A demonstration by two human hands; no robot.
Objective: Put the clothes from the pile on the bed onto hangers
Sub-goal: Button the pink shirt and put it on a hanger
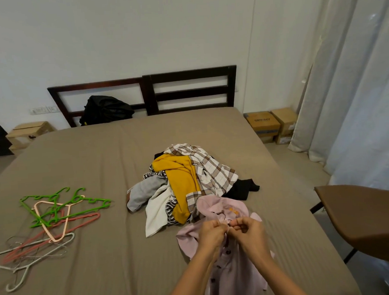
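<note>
At the front edge of the brown bed, our left hand and right hand pinch the pale pink buttoned shirt at its collar, fingers clamped, probably buttoning it for hanging; coloured plastic hangers lie near the left edge.

Left grip, right grip and forearms are bare.

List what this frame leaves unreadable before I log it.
Head view only.
The pink shirt: lower part cut off by the bottom edge.
Whether the left hand and right hand pinch a button or only cloth: the hands themselves cover it.
The pile: lower garments buried under the yellow top and checked shirt.
The hangers: tangled, count unclear.
The cardboard box: print too small.
</note>
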